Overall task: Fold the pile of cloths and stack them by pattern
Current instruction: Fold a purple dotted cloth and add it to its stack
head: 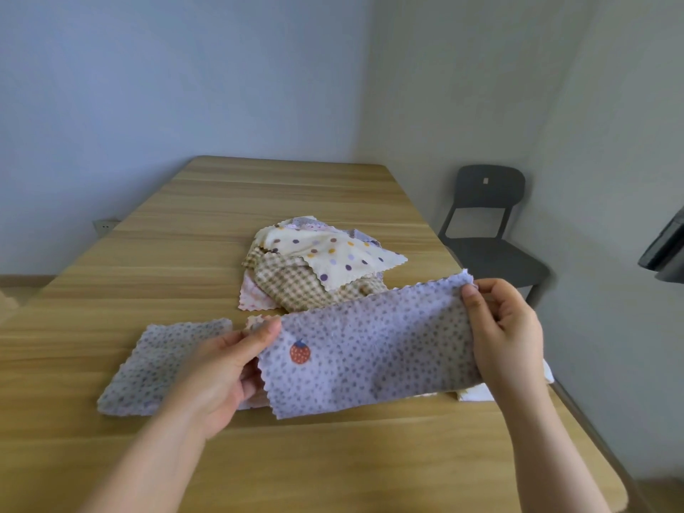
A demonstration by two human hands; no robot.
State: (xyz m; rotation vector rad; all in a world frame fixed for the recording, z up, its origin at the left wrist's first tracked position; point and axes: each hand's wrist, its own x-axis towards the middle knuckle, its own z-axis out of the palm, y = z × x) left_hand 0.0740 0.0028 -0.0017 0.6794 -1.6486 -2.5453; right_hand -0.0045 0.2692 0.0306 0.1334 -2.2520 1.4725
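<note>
I hold a lilac dotted cloth [374, 349] with a small strawberry print stretched above the table. My left hand [225, 368] pinches its left end and my right hand [507, 335] pinches its right end. A folded lilac dotted cloth [159, 364] lies flat on the table to the left. Behind sits the pile of cloths [318, 268]: a cream one with coloured dots on top, a beige checked one under it, a pink one at its left edge. A pinkish cloth and a white cloth [477, 392] peek out beneath the held one.
The wooden table [259, 201] stretches back to the wall, its right edge close to my right arm. A dark grey chair [488, 231] stands beyond that edge by the right wall. A dark object [666, 249] juts in at the far right.
</note>
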